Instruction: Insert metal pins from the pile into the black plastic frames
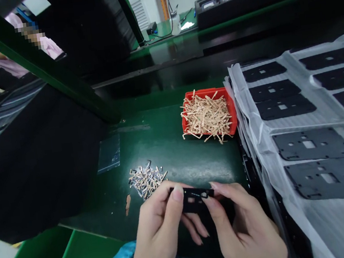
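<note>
Both of my hands hold one small black flat part (pixel 194 198) with cut-out holes, low in the middle of the view. My left hand (pixel 161 237) pinches its left end, thumb on top. My right hand (pixel 244 230) grips its right end with thumb and forefinger. Just beyond my left hand, a small pile of thin silvery and tan strips (pixel 146 179) lies on the green bench (pixel 168 146). A red bin (pixel 229 108) heaped with tan paper strips stands further back.
Sheets of black flat plates (pixel 311 143) on white plastic wrap fill the right side. A large black mass (pixel 36 165) and a slanted green frame bar (pixel 56 81) block the left. A clear film piece (pixel 109 153) lies on the bench. People in pink work in the background.
</note>
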`<state>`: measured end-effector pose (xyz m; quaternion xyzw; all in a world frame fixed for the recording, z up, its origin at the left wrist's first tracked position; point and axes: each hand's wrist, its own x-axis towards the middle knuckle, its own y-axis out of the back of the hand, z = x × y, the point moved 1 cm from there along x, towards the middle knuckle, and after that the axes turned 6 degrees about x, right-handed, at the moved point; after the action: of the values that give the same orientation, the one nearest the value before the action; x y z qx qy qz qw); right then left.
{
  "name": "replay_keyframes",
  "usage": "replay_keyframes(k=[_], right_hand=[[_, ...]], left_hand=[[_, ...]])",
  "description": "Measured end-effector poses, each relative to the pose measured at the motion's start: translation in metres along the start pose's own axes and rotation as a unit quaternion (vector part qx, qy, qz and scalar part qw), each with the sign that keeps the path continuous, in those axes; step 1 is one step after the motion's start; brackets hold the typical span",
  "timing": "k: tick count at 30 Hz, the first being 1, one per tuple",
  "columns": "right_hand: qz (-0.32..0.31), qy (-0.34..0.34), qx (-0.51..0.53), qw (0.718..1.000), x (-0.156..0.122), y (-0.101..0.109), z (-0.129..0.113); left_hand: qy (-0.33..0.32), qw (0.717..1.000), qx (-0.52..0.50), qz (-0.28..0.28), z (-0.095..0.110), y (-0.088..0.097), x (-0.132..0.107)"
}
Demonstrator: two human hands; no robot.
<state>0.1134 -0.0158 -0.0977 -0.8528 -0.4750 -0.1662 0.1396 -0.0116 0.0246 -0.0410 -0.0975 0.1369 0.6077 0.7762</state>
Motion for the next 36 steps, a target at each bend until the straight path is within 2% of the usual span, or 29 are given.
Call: replay_keyframes(k=[5, 9, 13, 16, 20, 23, 26, 31, 36], right_hand=[[0.026, -0.028, 0.015, 0.999, 0.003, -0.004, -0.008], [0.031, -0.013, -0.001, 0.999, 0.005, -0.004, -0.011], [-0.033, 0.066, -0.027, 0.997, 0.007, 0.0, -0.008], [-0.066, 0.117, -0.063, 0.989, 0.01, 0.002, -0.005], [-0.064, 0.119, -0.086, 0.987, 0.011, 0.001, -0.005], [-0.072, 0.102, -0.077, 0.989, 0.01, 0.001, -0.005], [-0.084, 0.075, -0.074, 0.991, 0.008, 0.002, -0.004], [-0.074, 0.018, -0.066, 0.995, 0.008, 0.005, -0.002], [-0.109, -0.037, -0.016, 0.993, 0.01, 0.007, -0.005]], left_hand=[[0.015, 0.999, 0.029, 0.01, 0.002, -0.001, 0.002], [0.016, 0.999, 0.039, 0.034, -0.003, -0.003, 0.003], [-0.044, 0.991, 0.096, 0.088, -0.008, -0.005, -0.001], [-0.095, 0.972, 0.165, 0.135, -0.008, -0.01, -0.005], [-0.123, 0.948, 0.223, 0.192, -0.003, -0.017, -0.007], [-0.14, 0.937, 0.247, 0.202, 0.0, -0.02, -0.008], [-0.152, 0.932, 0.264, 0.196, 0.001, -0.017, -0.01], [-0.208, 0.921, 0.308, 0.118, 0.0, -0.006, -0.013], [-0.244, 0.894, 0.369, 0.073, 0.0, 0.0, -0.011]])
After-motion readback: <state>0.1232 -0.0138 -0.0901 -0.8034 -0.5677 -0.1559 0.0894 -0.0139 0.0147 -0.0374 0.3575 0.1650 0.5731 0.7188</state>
